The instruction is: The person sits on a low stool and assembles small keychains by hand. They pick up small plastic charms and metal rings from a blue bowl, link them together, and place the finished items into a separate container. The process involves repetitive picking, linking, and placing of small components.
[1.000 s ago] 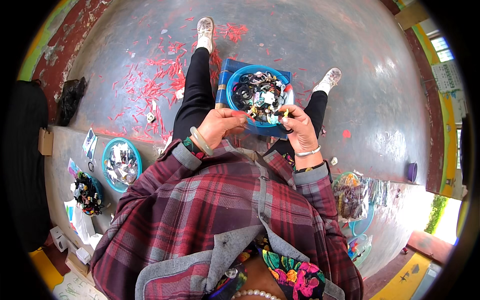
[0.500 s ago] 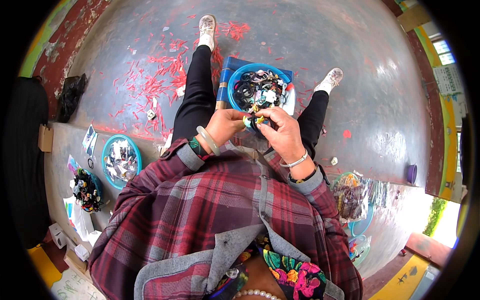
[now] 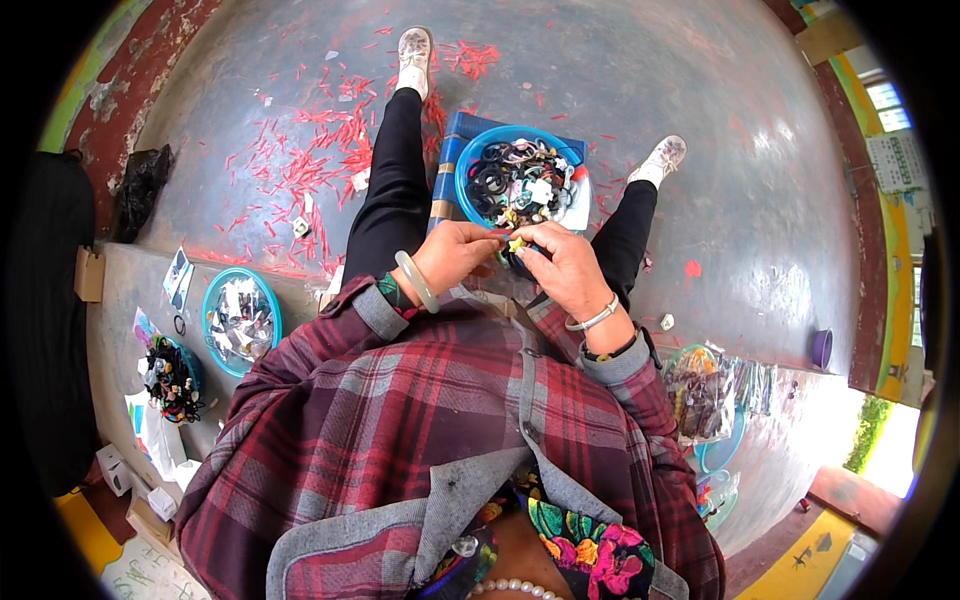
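Observation:
Just in front of my body, both hands meet at the near edge of a blue basin (image 3: 462, 178) full of mostly black hair ties (image 3: 492, 182) with small charms. My right hand (image 3: 572, 272) pinches a dark hair tie with a yellow star charm (image 3: 516, 244) between thumb and forefinger. The fingers of my left hand (image 3: 452, 258) are closed against the same hair tie from the other side. Its band is mostly hidden behind the fingers, so I cannot tell how many bands are held.
The basin stands on a blue box (image 3: 447, 160) between my legs. Red paper scraps (image 3: 340, 150) litter the floor. Left, a second blue basin (image 3: 210, 325) holds small packets, near a bundle of hair ties (image 3: 172, 385). Bagged goods (image 3: 700, 395) lie right; a purple cup (image 3: 823, 347) stands beyond.
The yellow charm has turned to show its star shape, and less of the dark band shows. My left fingers have moved slightly right, closer to my right hand.

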Tool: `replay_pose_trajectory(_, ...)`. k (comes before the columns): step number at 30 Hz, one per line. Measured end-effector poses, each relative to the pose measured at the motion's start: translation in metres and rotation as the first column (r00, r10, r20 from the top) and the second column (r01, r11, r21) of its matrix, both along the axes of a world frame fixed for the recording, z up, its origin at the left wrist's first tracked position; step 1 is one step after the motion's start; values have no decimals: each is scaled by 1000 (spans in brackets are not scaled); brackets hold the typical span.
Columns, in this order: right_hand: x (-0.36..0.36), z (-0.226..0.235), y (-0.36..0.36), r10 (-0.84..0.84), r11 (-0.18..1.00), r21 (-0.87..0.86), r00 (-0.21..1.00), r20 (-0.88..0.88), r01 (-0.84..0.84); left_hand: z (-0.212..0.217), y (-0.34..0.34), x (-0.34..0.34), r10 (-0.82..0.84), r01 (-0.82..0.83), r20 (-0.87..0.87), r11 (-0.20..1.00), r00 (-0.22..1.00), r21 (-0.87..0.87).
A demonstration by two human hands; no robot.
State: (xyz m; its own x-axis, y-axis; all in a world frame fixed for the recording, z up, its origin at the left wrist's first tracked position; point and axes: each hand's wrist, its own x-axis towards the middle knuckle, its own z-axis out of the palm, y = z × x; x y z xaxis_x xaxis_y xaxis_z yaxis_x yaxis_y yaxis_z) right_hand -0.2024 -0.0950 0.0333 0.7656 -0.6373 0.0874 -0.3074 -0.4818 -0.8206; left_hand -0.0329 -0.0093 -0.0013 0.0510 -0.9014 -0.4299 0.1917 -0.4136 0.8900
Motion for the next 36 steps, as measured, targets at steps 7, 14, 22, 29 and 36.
replay_pose_trajectory(7,3,6,3,-118,977,162,982,-148,141,-4,2,-4,-18,18,-58,1000,998,8)
replay_pose_trajectory(14,0,4,1,-17,1000,-21,998,-57,16,0,2,-5,-51,53,-57,998,997,26)
replay_pose_trajectory(22,0,6,-3,77,993,-74,987,-141,-88,4,4,-7,-61,61,-47,998,997,10)
replay_pose_trajectory(29,5,-1,0,151,964,-170,946,-286,-205,2,5,-10,-114,114,-18,993,993,-10)
replay_pose_trajectory(36,11,5,-2,-9,990,142,995,-96,23,-6,4,-5,5,-5,-126,1000,992,1)
